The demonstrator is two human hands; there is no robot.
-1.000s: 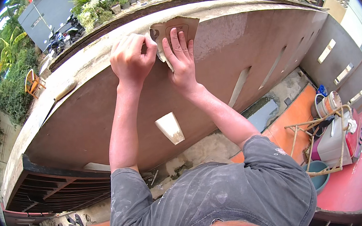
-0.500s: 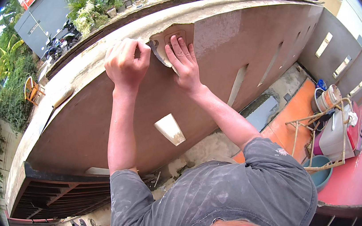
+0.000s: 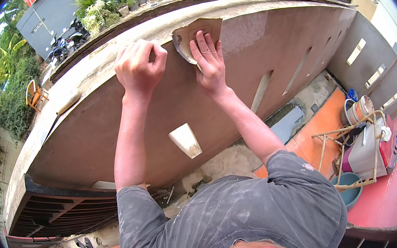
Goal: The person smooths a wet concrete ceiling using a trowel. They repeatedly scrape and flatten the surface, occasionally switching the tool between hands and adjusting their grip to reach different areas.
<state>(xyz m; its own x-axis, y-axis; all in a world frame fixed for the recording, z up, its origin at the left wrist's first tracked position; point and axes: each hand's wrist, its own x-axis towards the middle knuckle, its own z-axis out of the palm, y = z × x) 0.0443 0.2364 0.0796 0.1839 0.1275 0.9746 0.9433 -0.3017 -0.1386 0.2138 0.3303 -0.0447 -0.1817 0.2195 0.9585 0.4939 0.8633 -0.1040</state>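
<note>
Fingers (image 3: 204,46) on ragged-edged brown sheet (image 3: 190,33)

The right grip (image 3: 210,68), a hand with fingers extended, lies flat on a torn brown sheet (image 3: 189,33) near the top of the brownish wall (image 3: 88,141). The left grip (image 3: 139,69) is curled like a fist, beside the sheet but apart from it. Farther left, a pale rounded object (image 3: 69,100) rests on the wall's top, and a teal basin (image 3: 352,194) stands at lower right.

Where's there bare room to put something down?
Along the pale top ledge, between the rounded beige thing and the left hand. There's also orange floor between the grey wet-looking patch and the tan frame. It's crowded around that frame, with the teal basin and a grey-and-pink box close by.
</note>
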